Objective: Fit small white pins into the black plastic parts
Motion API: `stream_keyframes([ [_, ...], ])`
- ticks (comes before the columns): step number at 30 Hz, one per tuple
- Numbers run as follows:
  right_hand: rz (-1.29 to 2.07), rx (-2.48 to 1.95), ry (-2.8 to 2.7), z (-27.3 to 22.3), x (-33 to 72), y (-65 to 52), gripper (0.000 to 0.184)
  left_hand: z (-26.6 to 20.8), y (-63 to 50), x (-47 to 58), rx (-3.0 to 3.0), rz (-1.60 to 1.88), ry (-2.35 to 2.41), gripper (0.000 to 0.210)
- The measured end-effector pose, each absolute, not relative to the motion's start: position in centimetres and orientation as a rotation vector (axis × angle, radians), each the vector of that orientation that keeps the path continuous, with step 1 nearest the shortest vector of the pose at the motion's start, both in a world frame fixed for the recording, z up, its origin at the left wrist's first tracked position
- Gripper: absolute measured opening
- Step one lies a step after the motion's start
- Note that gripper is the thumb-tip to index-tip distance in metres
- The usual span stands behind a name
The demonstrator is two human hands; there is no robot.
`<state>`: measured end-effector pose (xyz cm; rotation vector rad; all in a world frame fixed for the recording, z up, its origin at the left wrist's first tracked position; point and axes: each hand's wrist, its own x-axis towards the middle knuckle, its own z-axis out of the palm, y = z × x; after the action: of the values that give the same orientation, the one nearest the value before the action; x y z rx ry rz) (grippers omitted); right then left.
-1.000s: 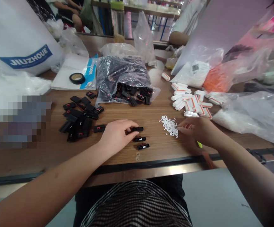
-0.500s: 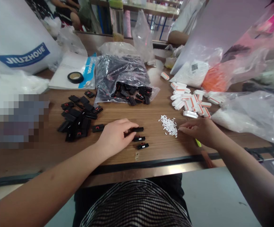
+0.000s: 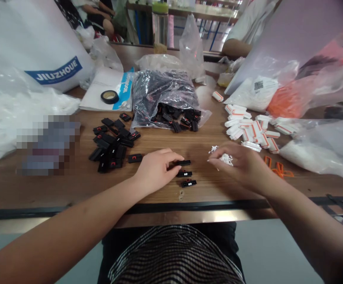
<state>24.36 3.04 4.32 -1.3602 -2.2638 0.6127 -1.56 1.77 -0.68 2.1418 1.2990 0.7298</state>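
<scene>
My left hand (image 3: pixel 158 169) has its thumb and fingers on the end of a black connector housing (image 3: pixel 185 162) lying on the table. Two more black housings, a middle one (image 3: pixel 185 174) and a near one (image 3: pixel 189 183), sit in a row below it, each with white pegs in its face. My right hand (image 3: pixel 239 165) is over the heap of small white pegs (image 3: pixel 226 159), hiding part of it. Between its pinched thumb and finger a white peg (image 3: pixel 209 160) shows at the tip.
Left lie piled black housings (image 3: pixel 109 146) and a single one (image 3: pixel 135 158). Behind stands a plastic bag of black housings (image 3: pixel 165 94), with black tape (image 3: pixel 109 97) on papers. White-and-orange parts (image 3: pixel 248 128) and orange clips (image 3: pixel 278 169) are on the right, near bagged white parts (image 3: pixel 313 150).
My right hand has moved left from the pegs' right side to above them, bringing the orange clips into sight. My left hand stays on its housing. The whole view has shifted slightly.
</scene>
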Motion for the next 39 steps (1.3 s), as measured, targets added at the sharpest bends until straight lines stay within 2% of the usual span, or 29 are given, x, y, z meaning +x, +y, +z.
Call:
stream_keyframes([
  [3,0.625,-1.154,-2.450,4.5,20.7,3.8,0.012,-0.6,1.7,-1.4,2.131,0.754,1.301,0.020],
  [12,0.565,-1.119,-2.617,3.3,19.1,5.1,0.012,-0.3,1.8,-1.4,2.121,0.733,1.299,0.015],
  [23,0.335,-1.025,-2.712,4.3,18.9,4.1,0.017,-0.4,1.9,-1.4,2.117,0.733,1.304,0.018],
  [30,0.460,-0.982,-2.626,4.3,19.4,4.0,0.018,-0.7,1.9,-1.6,2.139,0.753,1.289,0.019],
  [34,0.423,-1.274,-2.377,4.7,24.6,5.6,0.019,-1.1,2.0,-1.7,2.136,0.748,1.284,0.020],
  [37,0.324,-1.661,-2.360,4.3,29.2,7.3,0.016,-1.1,2.0,-1.7,2.142,0.751,1.281,0.020],
  [39,0.359,-1.750,-2.354,3.6,31.2,8.1,0.016,-1.0,2.1,-1.7,2.140,0.743,1.290,0.019],
])
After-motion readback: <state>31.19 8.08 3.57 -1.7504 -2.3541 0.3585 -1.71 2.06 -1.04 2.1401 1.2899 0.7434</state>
